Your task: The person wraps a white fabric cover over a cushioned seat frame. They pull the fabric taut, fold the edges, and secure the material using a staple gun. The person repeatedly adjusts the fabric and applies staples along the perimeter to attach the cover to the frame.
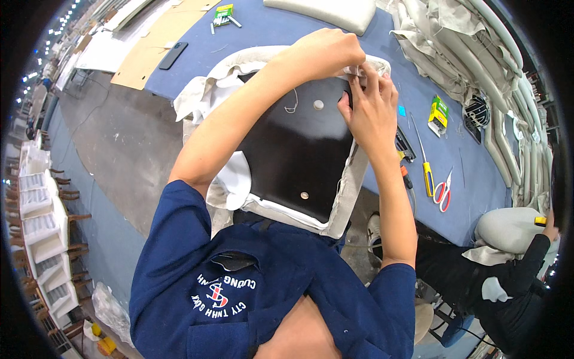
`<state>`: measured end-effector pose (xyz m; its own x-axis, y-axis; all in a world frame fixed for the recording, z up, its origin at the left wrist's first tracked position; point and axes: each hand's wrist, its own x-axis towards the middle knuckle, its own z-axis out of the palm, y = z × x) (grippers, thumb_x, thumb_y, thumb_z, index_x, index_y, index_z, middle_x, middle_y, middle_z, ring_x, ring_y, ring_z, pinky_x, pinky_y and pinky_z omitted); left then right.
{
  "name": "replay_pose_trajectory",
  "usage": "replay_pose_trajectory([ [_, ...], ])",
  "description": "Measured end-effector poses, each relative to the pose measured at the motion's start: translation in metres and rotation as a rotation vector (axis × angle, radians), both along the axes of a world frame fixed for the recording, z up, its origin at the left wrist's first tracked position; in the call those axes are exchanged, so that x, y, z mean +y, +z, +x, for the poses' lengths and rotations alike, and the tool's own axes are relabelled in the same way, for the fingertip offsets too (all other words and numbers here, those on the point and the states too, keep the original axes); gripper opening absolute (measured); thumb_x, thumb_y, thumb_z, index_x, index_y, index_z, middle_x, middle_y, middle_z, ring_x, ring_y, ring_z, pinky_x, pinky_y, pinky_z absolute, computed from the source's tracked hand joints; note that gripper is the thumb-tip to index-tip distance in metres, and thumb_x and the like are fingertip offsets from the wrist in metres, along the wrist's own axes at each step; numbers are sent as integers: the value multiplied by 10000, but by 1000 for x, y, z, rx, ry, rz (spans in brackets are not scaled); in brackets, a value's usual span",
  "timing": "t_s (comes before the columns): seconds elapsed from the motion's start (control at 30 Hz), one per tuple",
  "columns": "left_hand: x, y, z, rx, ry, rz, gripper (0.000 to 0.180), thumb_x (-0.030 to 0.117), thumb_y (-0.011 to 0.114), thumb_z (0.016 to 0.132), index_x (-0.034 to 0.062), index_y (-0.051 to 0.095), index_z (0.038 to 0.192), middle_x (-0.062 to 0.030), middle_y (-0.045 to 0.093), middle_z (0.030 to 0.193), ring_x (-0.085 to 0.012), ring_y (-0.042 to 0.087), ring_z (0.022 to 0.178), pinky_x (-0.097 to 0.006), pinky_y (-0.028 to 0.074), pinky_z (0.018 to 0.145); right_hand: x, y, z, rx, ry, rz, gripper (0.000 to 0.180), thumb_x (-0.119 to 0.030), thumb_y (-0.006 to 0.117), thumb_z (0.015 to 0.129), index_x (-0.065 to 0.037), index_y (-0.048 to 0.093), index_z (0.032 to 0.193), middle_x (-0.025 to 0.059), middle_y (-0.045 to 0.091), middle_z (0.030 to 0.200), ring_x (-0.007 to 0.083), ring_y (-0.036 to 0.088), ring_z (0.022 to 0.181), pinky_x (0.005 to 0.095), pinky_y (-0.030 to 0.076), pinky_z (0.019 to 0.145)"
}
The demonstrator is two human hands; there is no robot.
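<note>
An upholstered seat pad with a black underside (293,149) rests in front of me, its near edge at my waist. Beige fabric cover (351,179) wraps its rim, with loose folds and white lining (233,179) hanging on the left. My left hand (335,51) reaches across to the far right corner, closed on the cover's edge. Beside it, my right hand (373,110) grips the same corner, fingers bent over the rim and thumb apart over the black board. The fabric between the hands is mostly hidden. A loose thread and two round pale discs (318,105) show on the underside.
On the blue table right of the pad lie a staple gun (405,145), a yellow-handled screwdriver (427,176), scissors (442,194) and a green-yellow box (438,116). Beige covers (460,48) are piled beyond. A phone (173,55) lies far left. A co-worker in black (478,287) is at right.
</note>
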<state>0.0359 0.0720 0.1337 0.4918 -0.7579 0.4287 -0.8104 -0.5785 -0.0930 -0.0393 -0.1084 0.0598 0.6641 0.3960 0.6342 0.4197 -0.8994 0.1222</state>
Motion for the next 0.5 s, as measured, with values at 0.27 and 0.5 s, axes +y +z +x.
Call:
replay_pose_trajectory([
  [0.27,-13,-11,2,-25,18,-16,233,98,818,748,38,698,939,-158,715,932,-398,742,867,-483,594,748,23,-20,4,-69,-239,-75,580,-327,763,805,-58,700,1314,88,525,1456,275,474,1359,508,288,1258],
  [0.5,-17,-23,8,0,94,3,234,85,804,747,49,693,950,-142,711,927,-386,739,883,-474,598,746,31,-25,16,-9,-277,-16,554,-337,787,800,-41,711,1262,102,521,1449,284,472,1348,510,287,1256],
])
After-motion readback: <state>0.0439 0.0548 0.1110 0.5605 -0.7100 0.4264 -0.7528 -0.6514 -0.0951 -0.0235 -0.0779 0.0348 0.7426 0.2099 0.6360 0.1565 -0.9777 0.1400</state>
